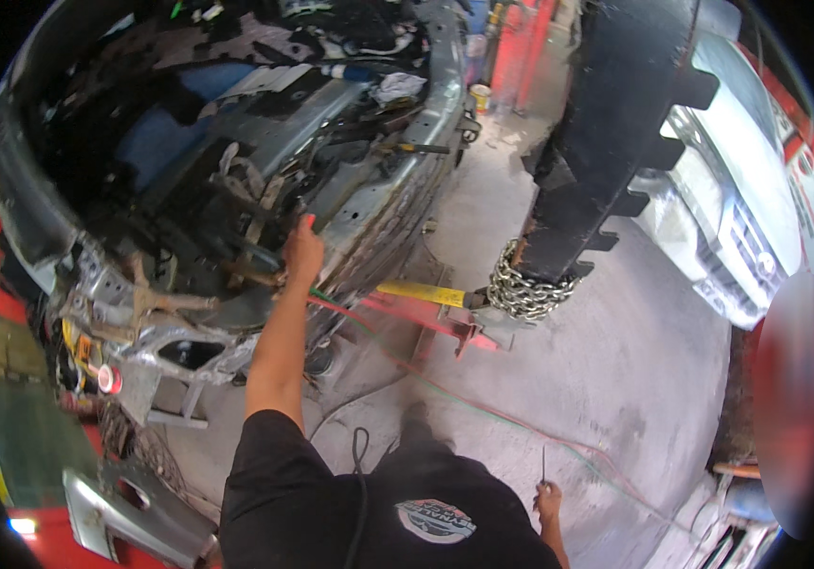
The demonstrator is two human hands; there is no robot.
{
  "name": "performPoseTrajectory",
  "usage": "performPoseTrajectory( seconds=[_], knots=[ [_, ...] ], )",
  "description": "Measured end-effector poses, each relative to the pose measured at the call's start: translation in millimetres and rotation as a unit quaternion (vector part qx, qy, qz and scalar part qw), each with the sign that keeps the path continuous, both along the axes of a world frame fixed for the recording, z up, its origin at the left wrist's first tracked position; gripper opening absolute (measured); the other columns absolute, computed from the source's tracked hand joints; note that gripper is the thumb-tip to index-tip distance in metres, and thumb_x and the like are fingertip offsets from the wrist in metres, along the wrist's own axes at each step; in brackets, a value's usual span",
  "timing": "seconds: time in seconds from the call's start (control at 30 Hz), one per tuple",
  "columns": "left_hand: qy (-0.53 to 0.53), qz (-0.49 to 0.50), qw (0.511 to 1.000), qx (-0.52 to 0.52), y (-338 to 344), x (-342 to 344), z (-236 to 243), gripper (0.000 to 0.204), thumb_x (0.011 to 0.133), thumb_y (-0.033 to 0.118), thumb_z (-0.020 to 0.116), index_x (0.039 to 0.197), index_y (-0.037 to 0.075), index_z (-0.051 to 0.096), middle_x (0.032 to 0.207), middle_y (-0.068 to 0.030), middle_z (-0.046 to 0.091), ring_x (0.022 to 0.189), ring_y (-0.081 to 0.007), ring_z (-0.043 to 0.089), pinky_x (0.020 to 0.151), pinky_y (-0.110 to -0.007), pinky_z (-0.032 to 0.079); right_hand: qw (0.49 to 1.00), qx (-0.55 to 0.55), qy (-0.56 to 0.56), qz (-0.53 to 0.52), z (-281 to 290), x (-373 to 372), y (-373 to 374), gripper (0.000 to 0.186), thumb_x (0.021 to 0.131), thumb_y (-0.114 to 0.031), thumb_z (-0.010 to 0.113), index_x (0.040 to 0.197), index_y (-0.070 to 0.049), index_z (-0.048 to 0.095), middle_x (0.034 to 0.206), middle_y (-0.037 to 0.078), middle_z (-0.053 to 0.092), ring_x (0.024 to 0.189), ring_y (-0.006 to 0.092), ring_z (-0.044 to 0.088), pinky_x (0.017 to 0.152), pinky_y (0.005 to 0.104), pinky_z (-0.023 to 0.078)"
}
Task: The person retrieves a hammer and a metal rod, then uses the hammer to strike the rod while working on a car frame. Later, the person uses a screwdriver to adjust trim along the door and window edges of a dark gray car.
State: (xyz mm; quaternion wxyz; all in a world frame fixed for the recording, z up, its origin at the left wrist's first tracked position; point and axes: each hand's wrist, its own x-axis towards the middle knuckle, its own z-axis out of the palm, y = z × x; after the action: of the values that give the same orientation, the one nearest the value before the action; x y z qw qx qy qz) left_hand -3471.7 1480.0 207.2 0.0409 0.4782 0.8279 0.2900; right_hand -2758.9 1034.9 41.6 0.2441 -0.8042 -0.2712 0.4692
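My left hand point(302, 254) reaches out over the sill of a stripped car body point(378, 204), its fingers closed. Twin red and green hoses point(383, 351) run up to it from the floor, so it seems to grip a gas torch, mostly hidden by the hand. Worn metal brackets and dark parts of the car lie just beyond the fingers. Low at my right side, my right hand point(547, 500) is closed around the lower end of a thin dark rod point(544, 465), which points away from me, clear of the car.
A tall black notched post point(606, 142) stands to the right, with a metal chain point(530, 289) wrapped around its lower end. Beside it are a yellow bar point(421, 292) and a red frame. A white car point(739, 199) stands at far right. A loose grey panel point(132, 512) lies lower left.
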Motion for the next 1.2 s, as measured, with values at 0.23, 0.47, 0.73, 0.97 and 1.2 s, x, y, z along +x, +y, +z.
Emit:
performPoseTrajectory(
  seconds=[0.23,0.47,0.73,0.97,1.2],
  knots=[
    [0.007,0.042,0.993,-0.111,43.2,-35.8,-43.2,0.041,0.090,0.017,0.058,0.130,0.014,0.063,0.124,-0.0202,0.067,0.118,-0.0398,0.061,0.098,-0.049,0.049,0.993,0.107,0.050,-0.025,83.0,-76.0,78.7,0.030,0.095,-0.020,0.063,0.115,0.002,0.066,0.064,0.006,0.058,0.052,0.0138,0.055,0.048,0.0293,0.047],
    [0.104,-0.048,0.992,0.058,34.7,3.5,-36.3,0.034,0.093,0.012,0.052,0.119,-0.005,0.066,0.116,-0.0240,0.069,0.111,-0.0418,0.064,0.098,-0.047,0.048,0.973,0.179,0.131,-0.067,151.7,-84.5,131.7,0.040,0.093,-0.023,0.064,0.123,0.005,0.064,0.073,0.005,0.060,0.061,0.0133,0.056,0.058,0.0291,0.046],
    [-0.396,-0.421,0.794,-0.190,-83.7,291.0,-58.7,0.027,0.097,0.019,0.062,0.112,-0.002,0.071,0.094,-0.0075,0.074,0.086,-0.0152,0.067,0.079,-0.031,0.053,0.942,0.201,0.245,-0.113,169.5,-62.3,180.9,0.043,0.092,-0.022,0.065,0.119,0.012,0.063,0.072,0.007,0.059,0.060,0.0152,0.055,0.057,0.0294,0.043],
    [-0.637,-0.381,0.640,-0.198,-40.1,519.0,0.7,0.027,0.101,0.015,0.060,0.120,-0.004,0.066,0.097,-0.0105,0.071,0.082,-0.0187,0.070,0.076,-0.033,0.058,0.932,0.203,0.299,0.002,158.6,36.0,269.4,0.040,0.090,-0.020,0.067,0.118,0.009,0.066,0.073,0.004,0.058,0.063,0.0127,0.054,0.057,0.0287,0.042],
    [-0.672,-0.278,0.677,-0.108,47.1,673.8,2.0,0.019,0.100,0.010,0.061,0.109,-0.005,0.067,0.095,-0.0123,0.070,0.080,-0.0217,0.070,0.073,-0.035,0.061,0.949,0.133,0.274,0.079,166.3,179.5,370.6,0.036,0.087,-0.020,0.072,0.114,0.005,0.071,0.077,0.002,0.063,0.065,0.0101,0.055,0.061,0.0271,0.046]
  ],
)
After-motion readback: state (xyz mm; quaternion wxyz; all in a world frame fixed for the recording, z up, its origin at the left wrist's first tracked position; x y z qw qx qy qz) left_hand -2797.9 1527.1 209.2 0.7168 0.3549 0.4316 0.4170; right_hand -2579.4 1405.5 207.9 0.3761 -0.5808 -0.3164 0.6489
